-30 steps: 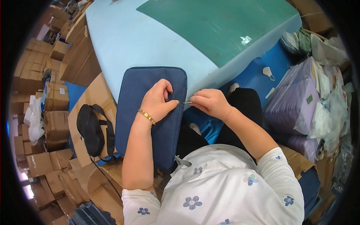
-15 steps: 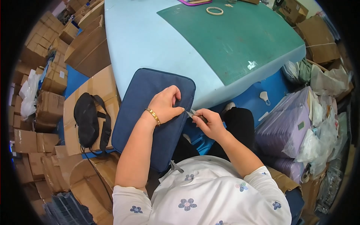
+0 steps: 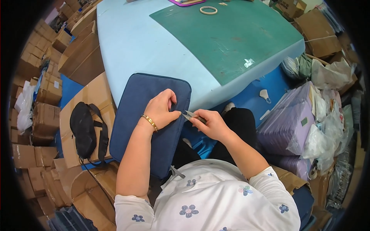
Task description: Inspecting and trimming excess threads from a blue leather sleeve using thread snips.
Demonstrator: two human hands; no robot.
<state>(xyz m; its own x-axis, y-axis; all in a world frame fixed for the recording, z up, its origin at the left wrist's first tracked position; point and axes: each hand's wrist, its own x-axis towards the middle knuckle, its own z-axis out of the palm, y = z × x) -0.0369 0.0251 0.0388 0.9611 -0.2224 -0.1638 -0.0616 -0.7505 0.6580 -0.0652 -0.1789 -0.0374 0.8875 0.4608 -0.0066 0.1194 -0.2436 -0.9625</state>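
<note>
A dark blue padded sleeve case [image 3: 144,111] lies half on the light blue table [image 3: 127,46] and half over my lap. My left hand [image 3: 163,109], with a gold bracelet on its wrist, presses on the case and pinches its right edge. My right hand [image 3: 210,123] holds small metal thread snips [image 3: 189,115], whose tips touch the case's right edge right beside my left fingers. A zipper pull [image 3: 175,172] hangs at the case's lower end.
A green cutting mat [image 3: 231,34] covers the table's right part, with a tape ring [image 3: 208,10] at the far end. A black bag [image 3: 86,129] lies on cardboard at my left. Cardboard boxes [image 3: 42,115] stack at left; purple packages [image 3: 285,123] and plastic bags at right.
The view has tilted so more of the table shows. My left hand shifted to the case's right edge and my right hand brought the snips up against it.
</note>
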